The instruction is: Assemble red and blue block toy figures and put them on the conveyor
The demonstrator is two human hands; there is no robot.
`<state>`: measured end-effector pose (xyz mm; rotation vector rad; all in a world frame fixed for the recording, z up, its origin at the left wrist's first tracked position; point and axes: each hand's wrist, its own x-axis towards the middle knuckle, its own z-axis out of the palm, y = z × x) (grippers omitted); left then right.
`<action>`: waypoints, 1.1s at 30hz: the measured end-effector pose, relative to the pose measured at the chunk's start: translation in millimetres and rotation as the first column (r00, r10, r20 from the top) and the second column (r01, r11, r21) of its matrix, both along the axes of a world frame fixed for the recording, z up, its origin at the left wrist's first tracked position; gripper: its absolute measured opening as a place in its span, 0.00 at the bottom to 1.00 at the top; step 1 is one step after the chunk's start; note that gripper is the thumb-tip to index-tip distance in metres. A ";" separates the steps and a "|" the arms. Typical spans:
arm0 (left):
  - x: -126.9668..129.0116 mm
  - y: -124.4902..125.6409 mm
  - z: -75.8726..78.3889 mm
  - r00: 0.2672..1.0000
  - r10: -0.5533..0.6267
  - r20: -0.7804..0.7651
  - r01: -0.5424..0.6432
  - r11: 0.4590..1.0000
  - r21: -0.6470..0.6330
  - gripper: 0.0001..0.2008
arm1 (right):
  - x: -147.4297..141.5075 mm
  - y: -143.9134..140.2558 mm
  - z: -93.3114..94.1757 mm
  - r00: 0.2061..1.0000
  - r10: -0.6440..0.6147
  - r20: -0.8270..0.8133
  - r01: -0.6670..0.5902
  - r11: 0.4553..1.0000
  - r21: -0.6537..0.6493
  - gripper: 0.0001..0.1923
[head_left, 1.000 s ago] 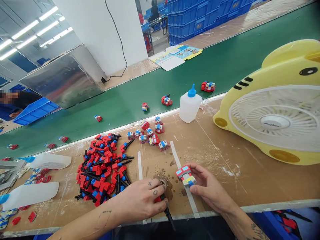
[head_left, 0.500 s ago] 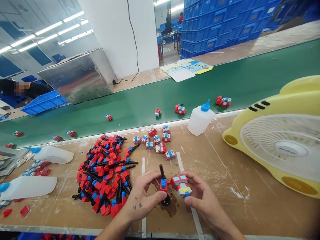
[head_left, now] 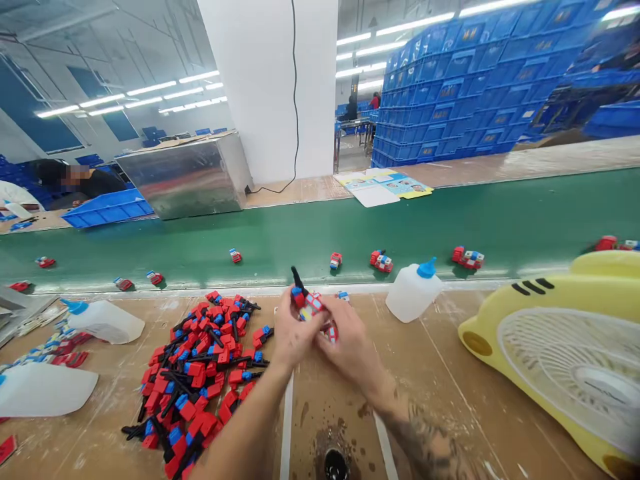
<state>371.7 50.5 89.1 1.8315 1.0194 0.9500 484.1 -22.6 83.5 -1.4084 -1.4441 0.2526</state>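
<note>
My left hand [head_left: 294, 333] is closed around a toy vehicle [head_left: 314, 303], red and white with a joined red-and-blue part whose black rod points up. Close against it, my right hand [head_left: 350, 333] has its thumb and fingers around a small red-and-white toy vehicle body [head_left: 330, 332], partly hidden by the fingers. Both hands are over the group of small vehicle bodies, which they mostly cover. To the left lies a heap of red-and-blue parts with black rods [head_left: 200, 373]. A round black fitting [head_left: 335, 463] sits in the wet patch on the board near the front.
A green conveyor belt [head_left: 280, 233] crosses behind, carrying several toy vehicles. White bottles with blue caps stand at right [head_left: 414, 291] and lie at left [head_left: 107, 319]. A yellow fan [head_left: 500, 293] occupies the right. Blue crates [head_left: 440, 113] are stacked beyond; a person [head_left: 95, 181] is at far left.
Both hands have moved forward from the black fitting to the group of vehicle bodies. The left hand now carries the vehicle with the rod; the right has gone to another body. The view has tilted up.
</note>
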 end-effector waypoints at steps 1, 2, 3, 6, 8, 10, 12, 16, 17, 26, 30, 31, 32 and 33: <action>5.6 29.8 3.6 0.993 0.025 -0.112 -0.023 0.999 0.024 0.22 | 17.3 24.1 1.9 0.999 0.040 -0.021 -0.042 0.995 -0.093 0.25; 11.3 60.0 6.8 0.980 0.046 -0.191 -0.040 0.999 0.036 0.21 | 37.2 47.9 2.3 0.999 0.038 -0.033 -0.042 0.988 -0.150 0.25; 17.3 89.2 9.5 0.964 0.064 -0.259 -0.055 0.998 0.043 0.21 | 58.0 70.8 1.1 0.999 -0.013 -0.040 0.006 0.985 -0.175 0.22; 39.9 159.7 13.1 0.888 0.048 -0.458 -0.028 0.998 0.049 0.19 | 111.6 125.3 -9.7 0.972 -0.231 -0.045 0.214 0.947 -0.240 0.20; 58.1 187.5 11.0 0.812 -0.002 -0.584 0.030 0.999 0.037 0.15 | 130.3 145.6 -19.6 0.957 -0.288 -0.045 0.265 0.923 -0.279 0.17; 76.3 201.3 4.7 0.736 -0.052 -0.675 0.090 0.996 0.022 0.14 | 135.1 153.3 -28.5 0.953 -0.297 -0.057 0.268 0.918 -0.294 0.14; 92.4 204.9 -5.7 0.673 -0.093 -0.734 0.147 0.989 0.009 0.14 | 130.0 149.6 -34.3 0.952 -0.292 -0.091 0.257 0.926 -0.277 0.14; 110.8 195.8 -28.7 0.605 -0.142 -0.783 0.229 0.973 0.000 0.17 | 103.3 107.6 -29.5 0.958 -0.160 -0.237 0.105 0.967 -0.230 0.24; 111.9 193.1 -32.1 0.597 -0.150 -0.788 0.244 0.970 0.001 0.18 | 95.7 90.2 -24.7 0.953 -0.102 -0.285 0.038 0.975 -0.220 0.26; -1.0 158.1 19.8 0.520 -0.156 -0.840 0.358 0.933 0.048 0.19 | 67.7 -102.5 -32.6 0.792 -0.120 -0.599 -0.040 0.968 -0.248 0.25; -86.3 104.0 20.6 0.363 -0.242 -0.900 0.361 0.927 -0.104 0.10 | 53.6 -148.4 -69.3 0.723 -0.108 -0.682 -0.077 0.969 -0.236 0.24; -98.6 92.0 14.8 0.337 -0.260 -0.905 0.349 0.927 -0.136 0.10 | 47.0 -154.2 -74.3 0.699 -0.097 -0.709 -0.099 0.968 -0.229 0.24; -106.4 82.6 8.2 0.325 -0.270 -0.906 0.334 0.929 -0.157 0.09 | 39.3 -158.3 -76.9 0.668 -0.084 -0.740 -0.121 0.968 -0.219 0.25; -110.2 76.2 2.0 0.327 -0.274 -0.904 0.318 0.933 -0.168 0.09 | 30.7 -160.8 -77.3 0.631 -0.071 -0.772 -0.141 0.969 -0.204 0.26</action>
